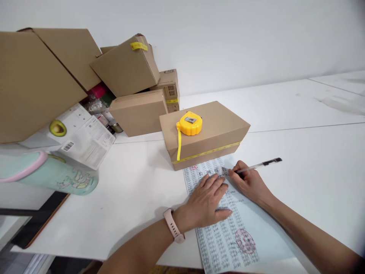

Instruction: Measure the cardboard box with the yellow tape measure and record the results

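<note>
White tabletop (122, 207) runs back to a pale, plain wall (234, 45), and the work sits toward its near edge. On the right, the right hand (251, 184) grips a pen (258, 166) between thumb and fingers, its clear barrel slanting off to the right; the writing end is hidden, so I cannot tell whether it meets the page. Just left of it, the left hand (208, 199) lies palm down, fingers a little parted and thumb out wide, resting on a printed paper (218, 247) (it bears a round red stamp near its lower part). That paper lies on the table beneath both hands, with its far end close against a brown cardboard box (225, 125). A pale pink watch (173, 226) circles the left wrist. On top of the box sits a yellow tape measure (190, 123), a short length of its tape hanging over the near side, where a yellow strip (211, 151) crosses; whether the two join is unclear. Farther left stand more brown cartons (139, 114), some stacked and tilted, then a white box (85, 133) with an avocado picture and, nearer, a mint-green bottle (62, 177) with a pink band.
</note>
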`<control>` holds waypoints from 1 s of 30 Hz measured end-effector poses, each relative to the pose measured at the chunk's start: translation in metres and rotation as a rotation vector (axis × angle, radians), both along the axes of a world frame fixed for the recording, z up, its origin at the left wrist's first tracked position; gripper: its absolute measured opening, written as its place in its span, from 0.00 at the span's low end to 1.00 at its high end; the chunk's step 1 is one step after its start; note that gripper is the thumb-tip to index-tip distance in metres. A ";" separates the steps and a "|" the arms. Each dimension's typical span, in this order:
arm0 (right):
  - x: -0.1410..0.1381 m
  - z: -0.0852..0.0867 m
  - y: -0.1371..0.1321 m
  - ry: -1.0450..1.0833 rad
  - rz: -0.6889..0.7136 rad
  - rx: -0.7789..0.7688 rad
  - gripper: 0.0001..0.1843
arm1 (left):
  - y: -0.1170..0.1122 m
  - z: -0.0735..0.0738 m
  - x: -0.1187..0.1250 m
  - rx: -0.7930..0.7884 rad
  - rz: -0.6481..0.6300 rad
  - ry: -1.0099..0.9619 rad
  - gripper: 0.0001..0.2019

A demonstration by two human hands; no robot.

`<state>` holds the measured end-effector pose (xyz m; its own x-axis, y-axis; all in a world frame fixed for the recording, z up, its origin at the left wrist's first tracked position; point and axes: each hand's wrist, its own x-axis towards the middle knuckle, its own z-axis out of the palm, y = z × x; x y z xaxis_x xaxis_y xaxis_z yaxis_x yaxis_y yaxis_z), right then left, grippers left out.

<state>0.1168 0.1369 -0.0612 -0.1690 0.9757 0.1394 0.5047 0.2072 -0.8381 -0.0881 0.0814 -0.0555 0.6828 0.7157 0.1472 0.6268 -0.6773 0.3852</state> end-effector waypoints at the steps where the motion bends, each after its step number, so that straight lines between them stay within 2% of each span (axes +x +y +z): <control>1: 0.000 0.000 0.000 0.003 0.001 0.004 0.17 | 0.000 0.000 0.000 0.000 -0.001 0.002 0.32; 13: 0.001 -0.001 -0.001 0.005 -0.013 -0.037 0.15 | 0.001 -0.001 0.001 -0.008 -0.002 0.011 0.32; 30: 0.000 0.001 0.000 -0.001 -0.033 -0.016 0.15 | 0.001 -0.001 0.000 -0.013 -0.009 0.021 0.32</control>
